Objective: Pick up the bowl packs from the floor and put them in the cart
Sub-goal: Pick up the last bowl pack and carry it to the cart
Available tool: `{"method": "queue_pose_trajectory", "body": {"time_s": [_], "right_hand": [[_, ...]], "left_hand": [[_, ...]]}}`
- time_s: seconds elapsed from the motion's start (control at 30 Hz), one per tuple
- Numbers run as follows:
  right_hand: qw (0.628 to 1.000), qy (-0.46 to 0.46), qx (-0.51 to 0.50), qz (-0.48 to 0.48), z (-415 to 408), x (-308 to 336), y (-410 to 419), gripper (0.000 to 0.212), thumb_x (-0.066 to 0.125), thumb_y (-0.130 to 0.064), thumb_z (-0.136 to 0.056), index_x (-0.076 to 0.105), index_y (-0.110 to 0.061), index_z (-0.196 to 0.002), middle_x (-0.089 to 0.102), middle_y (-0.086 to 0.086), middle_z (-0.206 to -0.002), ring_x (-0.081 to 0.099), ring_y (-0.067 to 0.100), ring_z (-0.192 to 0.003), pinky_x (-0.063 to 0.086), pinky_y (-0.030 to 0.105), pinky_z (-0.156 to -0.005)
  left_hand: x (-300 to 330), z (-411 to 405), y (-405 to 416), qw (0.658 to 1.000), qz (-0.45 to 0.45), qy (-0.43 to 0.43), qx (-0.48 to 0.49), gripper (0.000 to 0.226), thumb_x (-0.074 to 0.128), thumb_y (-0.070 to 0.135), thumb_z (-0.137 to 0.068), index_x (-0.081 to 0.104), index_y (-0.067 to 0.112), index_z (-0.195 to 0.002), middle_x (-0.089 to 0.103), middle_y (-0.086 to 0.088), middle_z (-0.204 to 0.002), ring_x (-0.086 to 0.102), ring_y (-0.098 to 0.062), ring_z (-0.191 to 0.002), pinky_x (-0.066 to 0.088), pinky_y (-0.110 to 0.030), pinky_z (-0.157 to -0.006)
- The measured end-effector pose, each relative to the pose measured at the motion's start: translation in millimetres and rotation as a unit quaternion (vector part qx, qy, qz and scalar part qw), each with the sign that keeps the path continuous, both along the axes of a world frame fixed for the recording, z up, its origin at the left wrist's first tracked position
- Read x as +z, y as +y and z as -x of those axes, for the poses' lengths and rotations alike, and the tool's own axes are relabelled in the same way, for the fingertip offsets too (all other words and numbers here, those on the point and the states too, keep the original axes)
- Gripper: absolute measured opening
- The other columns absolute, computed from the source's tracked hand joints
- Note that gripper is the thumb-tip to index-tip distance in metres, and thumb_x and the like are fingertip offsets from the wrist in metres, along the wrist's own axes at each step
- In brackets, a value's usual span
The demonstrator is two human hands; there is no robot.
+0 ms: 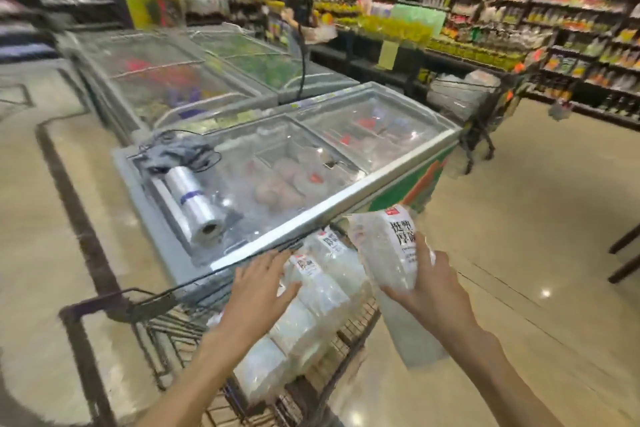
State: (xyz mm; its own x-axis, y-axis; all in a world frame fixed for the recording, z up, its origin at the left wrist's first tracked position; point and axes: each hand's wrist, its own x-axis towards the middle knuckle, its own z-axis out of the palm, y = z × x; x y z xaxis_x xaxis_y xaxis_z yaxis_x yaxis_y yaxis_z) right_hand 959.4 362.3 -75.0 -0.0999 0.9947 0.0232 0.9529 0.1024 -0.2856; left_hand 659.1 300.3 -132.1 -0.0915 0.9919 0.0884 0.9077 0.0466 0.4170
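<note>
Glass-topped chest freezer [346, 163] (bag roll [195, 208] on its lid) before stocked shelves [519, 3].

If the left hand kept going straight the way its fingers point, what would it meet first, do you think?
Probably the bowl packs in the cart; the left hand looks almost on them already, though depth is unclear.

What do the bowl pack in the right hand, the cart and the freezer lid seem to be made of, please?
Bowl pack in the right hand: looks like clear, glossy plastic film over translucent bowls, with a white paper-like label; it crinkles and shines.
Cart: dark wire mesh, probably coated metal, matte.
Freezer lid: transparent panels, glass or acrylic, showing reflections, in a silvery, likely metal frame.
</note>
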Motion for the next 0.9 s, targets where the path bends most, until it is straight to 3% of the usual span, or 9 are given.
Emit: {"method": "queue_pose_trajectory", "body": {"time_s": [0.1, 0.27, 0.5, 0.67, 0.77, 0.9], "right_hand": [[0.996, 0.035, 0.086, -0.013, 43.0, -10.1, 54.9, 0.123, 0.064, -0.079, -0.071, -0.016, -0.043, -0.157, 0.048, 0.017, -0.128, 0.055, 0.041, -0.108, 0.055, 0.051, -0.080], [0.976, 0.020, 0.212, 0.037, 114.8, -44.0, 135.9, 0.123, 0.067, -0.079, -0.072, -0.006, -0.033, -0.160, 0.043, 0.023, -0.138, 0.054, 0.044, -0.116, 0.055, 0.051, -0.085], [0.929, -0.004, 0.350, 0.122, 203.2, -115.2, 152.0, 0.120, 0.065, -0.078, -0.075, -0.006, -0.031, -0.160, 0.038, 0.022, -0.146, 0.048, 0.042, -0.127, 0.051, 0.052, -0.094], [0.898, -0.054, 0.392, 0.190, 255.7, -176.3, 115.3, 0.124, 0.066, -0.076, -0.077, -0.015, -0.030, -0.160, 0.025, 0.024, -0.157, 0.039, 0.042, -0.139, 0.046, 0.053, -0.101], [0.889, -0.083, 0.393, 0.220, 283.1, -211.4, 92.8, 0.122, 0.067, -0.071, -0.080, -0.015, -0.027, -0.160, 0.027, 0.024, -0.154, 0.037, 0.043, -0.138, 0.043, 0.054, -0.105], [0.896, -0.099, 0.345, 0.261, 312.3, -248.8, 68.2, 0.119, 0.067, -0.066, -0.084, -0.014, -0.025, -0.160, 0.012, 0.024, -0.163, 0.029, 0.046, -0.143, 0.040, 0.057, -0.106]], "left_hand": [[-9.4, 28.8, 2.6, 0.995, 0.014, 0.013, 0.097, 0.063, 0.047, 0.062, -0.097, 0.038, 0.032, -0.152, 0.047, 0.006, -0.148, 0.045, -0.022, -0.137, 0.037, -0.046, -0.112], [-34.1, 43.4, 15.1, 0.966, 0.050, 0.000, 0.255, 0.070, 0.045, 0.063, -0.098, 0.033, 0.028, -0.157, 0.039, 0.005, -0.158, 0.035, -0.017, -0.146, 0.025, -0.042, -0.121], [-54.0, 36.6, -6.6, 0.911, 0.090, -0.024, 0.401, 0.068, 0.042, 0.061, -0.100, 0.025, 0.032, -0.159, 0.031, 0.005, -0.163, 0.026, -0.016, -0.151, 0.019, -0.044, -0.126], [-83.8, 25.4, -44.1, 0.876, 0.114, -0.053, 0.465, 0.064, 0.036, 0.061, -0.098, 0.029, 0.036, -0.156, 0.038, 0.008, -0.158, 0.031, -0.016, -0.147, 0.031, -0.047, -0.119], [-99.7, 16.4, -57.9, 0.860, 0.120, -0.079, 0.490, 0.062, 0.035, 0.060, -0.100, 0.024, 0.039, -0.158, 0.032, 0.014, -0.159, 0.027, -0.011, -0.146, 0.027, -0.043, -0.122], [-117.5, 5.9, -69.6, 0.835, 0.115, -0.113, 0.525, 0.062, 0.036, 0.060, -0.100, 0.025, 0.039, -0.157, 0.030, 0.016, -0.159, 0.025, -0.007, -0.148, 0.024, -0.039, -0.123]]}}
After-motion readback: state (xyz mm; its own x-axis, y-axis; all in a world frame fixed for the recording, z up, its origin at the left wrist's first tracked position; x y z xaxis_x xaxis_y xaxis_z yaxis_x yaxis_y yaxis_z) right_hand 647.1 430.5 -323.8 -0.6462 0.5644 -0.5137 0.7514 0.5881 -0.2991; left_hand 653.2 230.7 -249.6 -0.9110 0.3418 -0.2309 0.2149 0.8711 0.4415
